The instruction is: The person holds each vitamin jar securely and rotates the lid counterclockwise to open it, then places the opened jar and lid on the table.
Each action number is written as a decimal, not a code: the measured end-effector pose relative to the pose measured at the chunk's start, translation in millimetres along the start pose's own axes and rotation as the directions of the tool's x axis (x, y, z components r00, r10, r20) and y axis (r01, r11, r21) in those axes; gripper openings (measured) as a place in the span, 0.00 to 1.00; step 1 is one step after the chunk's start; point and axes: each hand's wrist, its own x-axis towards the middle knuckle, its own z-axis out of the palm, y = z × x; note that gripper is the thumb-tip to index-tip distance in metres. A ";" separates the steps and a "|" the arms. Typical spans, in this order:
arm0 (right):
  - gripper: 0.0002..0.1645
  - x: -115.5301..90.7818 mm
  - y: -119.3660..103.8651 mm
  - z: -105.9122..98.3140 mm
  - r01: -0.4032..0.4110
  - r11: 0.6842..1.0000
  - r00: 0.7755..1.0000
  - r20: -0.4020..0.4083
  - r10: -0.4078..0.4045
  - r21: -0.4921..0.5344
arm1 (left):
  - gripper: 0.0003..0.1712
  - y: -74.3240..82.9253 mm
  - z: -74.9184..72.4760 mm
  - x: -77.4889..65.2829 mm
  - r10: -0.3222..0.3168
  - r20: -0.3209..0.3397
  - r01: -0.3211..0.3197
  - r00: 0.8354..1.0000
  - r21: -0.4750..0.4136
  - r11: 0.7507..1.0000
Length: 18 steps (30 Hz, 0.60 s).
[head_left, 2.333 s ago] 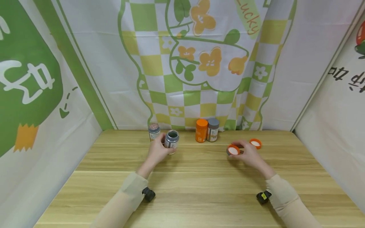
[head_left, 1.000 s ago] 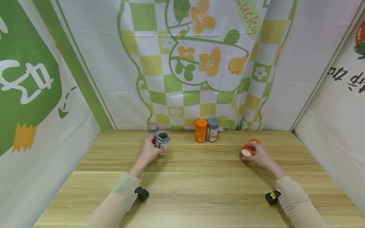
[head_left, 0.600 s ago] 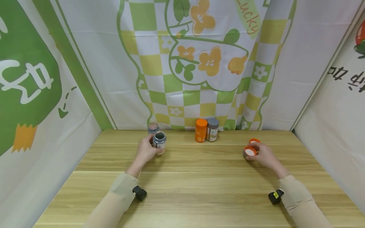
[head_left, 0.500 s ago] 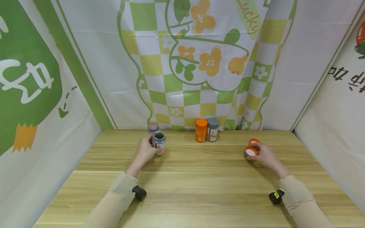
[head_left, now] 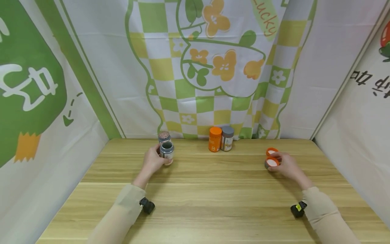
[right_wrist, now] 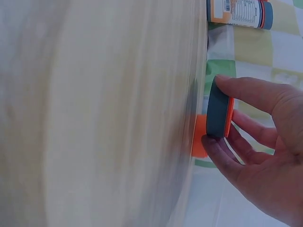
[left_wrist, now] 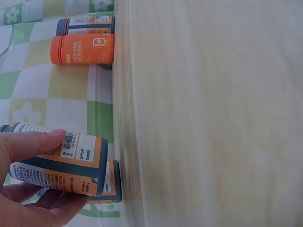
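Note:
My left hand (head_left: 153, 160) grips an uncapped dark grey jar (head_left: 167, 150), its mouth facing up. In the left wrist view, thumb and fingers wrap the jar's (left_wrist: 61, 158) orange-and-white label, and its base looks slightly off the table. Right behind it stands a second grey jar (head_left: 164, 136) with a pinkish, speckled top, partly hidden. At the right, my right hand (head_left: 287, 165) pinches a grey lid (right_wrist: 218, 108) by its edge between thumb and fingers. The lid's orange rim and white lining face up. Just behind it an orange lid (head_left: 271, 151) lies on the table, white inside showing, partly covered.
An orange jar (head_left: 215, 139) and a grey-capped jar (head_left: 227, 139) stand side by side at the back centre of the wooden table (head_left: 210, 196). Behind them hangs a checked cloth (head_left: 213, 105). Printed cloth walls rise at left and right.
My left hand has carried the uncapped jar left, in front of the other grey jar. My right hand has moved the grey lid rightward, close to the orange lid. The back-centre jars stay put.

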 end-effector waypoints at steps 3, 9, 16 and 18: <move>0.35 0.2 1.7 -1.5 -0.015 1.000 1.000 0.006 0.015 0.001 | 0.42 -1.7 -1.5 0.6 -0.013 0.000 0.013 1.000 -0.001 1.000; 0.35 -0.2 5.6 -2.9 -0.023 1.000 1.000 0.017 0.023 -0.001 | 0.41 -4.9 -4.4 2.2 -0.031 -0.004 0.031 1.000 0.023 0.999; 0.35 0.8 11.0 -2.5 -0.033 0.999 0.999 0.020 0.033 -0.021 | 0.42 -6.9 -7.1 3.2 -0.044 -0.003 0.044 0.999 0.027 0.999; 0.35 1.2 11.4 -2.8 -0.037 0.999 0.999 0.022 0.038 -0.017 | 0.41 -8.1 -7.6 3.6 -0.048 -0.005 0.048 0.999 0.028 0.998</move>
